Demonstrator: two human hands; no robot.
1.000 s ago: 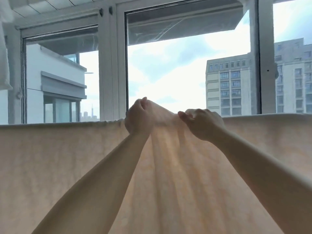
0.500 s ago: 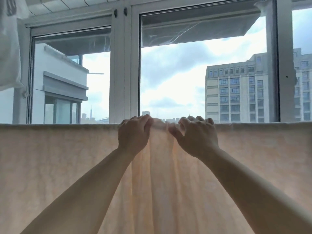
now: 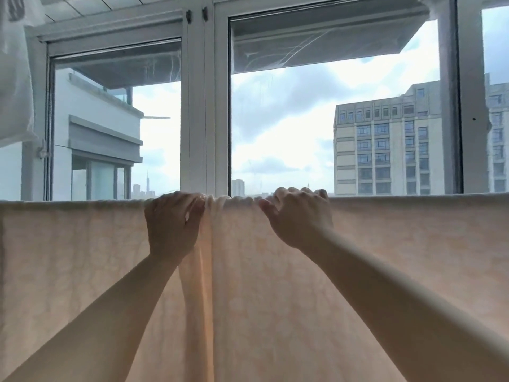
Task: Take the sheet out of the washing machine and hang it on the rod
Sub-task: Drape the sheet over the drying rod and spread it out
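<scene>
A pale peach sheet (image 3: pixel 82 271) hangs draped over a horizontal rod that it hides, and it fills the lower half of the view. Its top fold runs straight across, bunched into small gathers in the middle between my hands. My left hand (image 3: pixel 172 224) grips the top fold just left of the gathers, fingers curled over it. My right hand (image 3: pixel 298 216) grips the same fold a little to the right, fingers hooked over the top and thumb in front. A long vertical crease falls below the gathers.
Behind the sheet stand large white-framed windows (image 3: pixel 205 106) with buildings and cloudy sky outside. A white translucent cloth (image 3: pixel 15 78) hangs at the upper left, close to the sheet's left end.
My hands lowered the raised middle of the sheet onto the rod line and moved slightly apart. The peak of cloth between them has flattened into small gathers.
</scene>
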